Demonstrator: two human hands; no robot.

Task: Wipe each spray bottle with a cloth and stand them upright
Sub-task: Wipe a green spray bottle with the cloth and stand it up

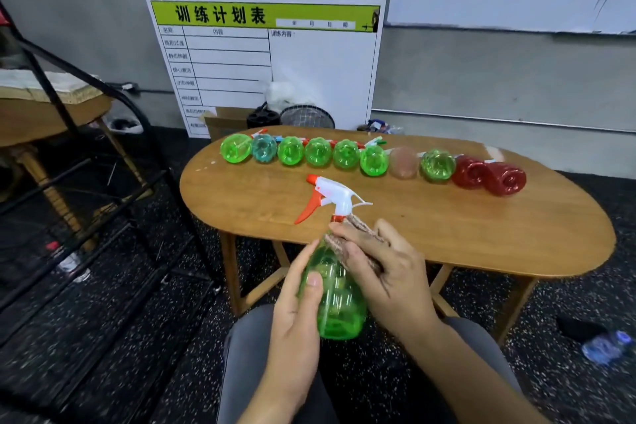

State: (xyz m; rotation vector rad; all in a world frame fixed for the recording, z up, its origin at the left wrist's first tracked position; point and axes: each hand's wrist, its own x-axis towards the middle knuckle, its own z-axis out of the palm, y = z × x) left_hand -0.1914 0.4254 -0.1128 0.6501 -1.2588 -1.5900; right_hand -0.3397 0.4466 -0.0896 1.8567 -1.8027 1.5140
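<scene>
Gripping the bottle (335, 299) in our left hand (296, 313) to steady it, we are pressing the cloth (354, 241), pinched in our right hand (385, 272), against its neck.

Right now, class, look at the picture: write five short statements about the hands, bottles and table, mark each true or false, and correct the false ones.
1. The left hand holds a green bottle. True.
2. The right hand presses a cloth on that bottle. True.
3. The bottles on the table stand upright. False: they lie on their sides in a row.
4. The held bottle has a blue trigger. False: it is red.
5. Two red bottles lie at the row's right end. True.
</scene>
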